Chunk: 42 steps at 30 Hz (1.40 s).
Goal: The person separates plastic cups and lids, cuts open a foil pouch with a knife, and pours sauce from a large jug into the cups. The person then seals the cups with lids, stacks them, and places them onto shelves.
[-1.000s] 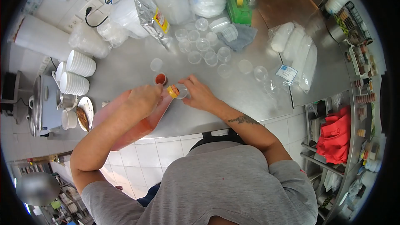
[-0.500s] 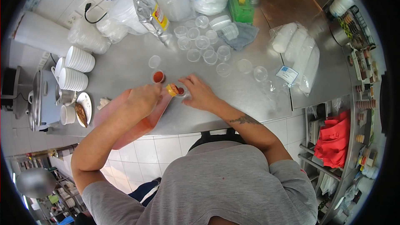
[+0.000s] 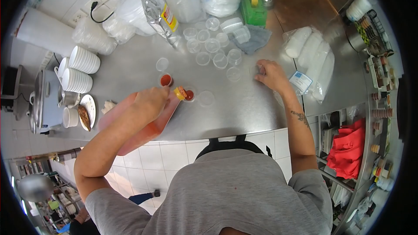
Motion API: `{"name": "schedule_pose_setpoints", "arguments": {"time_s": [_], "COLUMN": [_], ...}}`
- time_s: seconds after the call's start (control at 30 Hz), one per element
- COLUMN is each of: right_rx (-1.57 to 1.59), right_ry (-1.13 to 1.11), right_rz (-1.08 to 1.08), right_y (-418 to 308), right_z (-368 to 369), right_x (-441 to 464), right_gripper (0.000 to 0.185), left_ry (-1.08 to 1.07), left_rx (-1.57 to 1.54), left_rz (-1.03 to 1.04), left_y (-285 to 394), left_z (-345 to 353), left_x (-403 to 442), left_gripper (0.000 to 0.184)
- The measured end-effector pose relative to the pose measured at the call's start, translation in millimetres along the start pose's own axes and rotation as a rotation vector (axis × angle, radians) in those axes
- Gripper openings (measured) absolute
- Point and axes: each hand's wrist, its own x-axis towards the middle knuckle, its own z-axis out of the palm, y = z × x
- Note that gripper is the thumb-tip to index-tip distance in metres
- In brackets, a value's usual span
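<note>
My left hand [image 3: 150,104] grips a large translucent plastic jug [image 3: 159,126] of red-orange sauce, tilted so its yellow neck [image 3: 179,93] points right. That neck sits at the rim of a small clear cup [image 3: 189,95] with red sauce in it. Just behind stands another small cup with red sauce [image 3: 165,79]. Farther right, my right hand [image 3: 273,76] has its thumb and fingers closed on a small clear plastic piece [image 3: 255,72]; whether it is a cup or a lid I cannot tell. A clear round piece [image 3: 206,99] lies right of the cup being filled.
Several clear cups [image 3: 212,45] stand mid-table near a grey cloth [image 3: 254,39] and a green tape dispenser [image 3: 254,11]. A bag of white cups [image 3: 311,61] lies at right. Stacked white tubs [image 3: 77,82] and a plate [image 3: 89,109] are at left. The table's front edge runs before me.
My right hand has left the sauce cup and moved right to the clear plastic piece. My left hand and the tilted jug stay in place; a clear round piece now shows beside the cup.
</note>
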Motion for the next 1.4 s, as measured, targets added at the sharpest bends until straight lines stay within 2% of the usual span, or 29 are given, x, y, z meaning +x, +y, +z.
{"name": "schedule_pose_setpoints", "arguments": {"time_s": [0.07, 0.2, 0.37, 0.47, 0.57, 0.67, 0.77, 0.87, 1.0, 1.1, 1.2, 1.27, 1.3, 1.4], "right_rx": [0.094, 0.265, 0.385, 0.668, 0.779, 1.119, 1.11, 1.186, 1.206, 1.202, 1.218, 1.261, 1.276, 1.349], "right_ry": [-0.01, 0.104, 0.106, 0.098, 0.272, 0.163, 0.135, 0.073, 0.115, 0.135, 0.149, 0.176, 0.181, 0.179], "right_rz": [0.007, -0.027, -0.098, -0.104, -0.253, -0.033, 0.019, 0.031, 0.045, 0.033, 0.034, 0.035, 0.037, 0.043], "right_y": [-1, -15, -52, -57, -61, -78, -89, -93, -102, -106, -112, -113, -114, -116], "right_z": [4, 8, -9, 8, 37, 53, 66, 79, 85, 87, 89, 94, 95, 96], "right_x": [3, 2, -6, -1, 9, 6, 6, 6, 7, 7, 6, 7, 7, 7], "right_gripper": [0.034, 0.019, 0.028, 0.027, 0.028, 0.028, 0.029, 0.016, 0.016, 0.017, 0.018, 0.024, 0.022, 0.018], "left_ry": [0.003, 0.016, 0.003, -0.002, 0.011, 0.003, -0.018, -0.038, -0.016, 0.049, 0.027, 0.131, 0.182, 0.148], "left_rx": [0.01, -0.012, -0.019, -0.011, -0.002, -0.008, -0.018, -0.015, 0.005, 0.002, 0.039, -0.006, -0.028, -0.076], "left_rz": [0.007, 0.01, 0.001, -0.019, -0.003, 0.005, 0.001, -0.029, -0.015, 0.047, 0.005, 0.037, 0.053, 0.065], "left_y": [0, 0, 1, 2, 1, 2, 5, 11, 9, 4, 3, 3, 1, -10], "left_z": [0, 0, -1, -2, 0, 1, -2, -13, -9, -3, 0, 4, 5, 8], "left_x": [0, -1, -4, -2, -1, -1, -1, -5, -4, -4, -2, -12, -16, -15], "left_gripper": [0.028, 0.027, 0.027, 0.026, 0.026, 0.024, 0.021, 0.02, 0.019, 0.028, 0.027, 0.026, 0.026, 0.025]}}
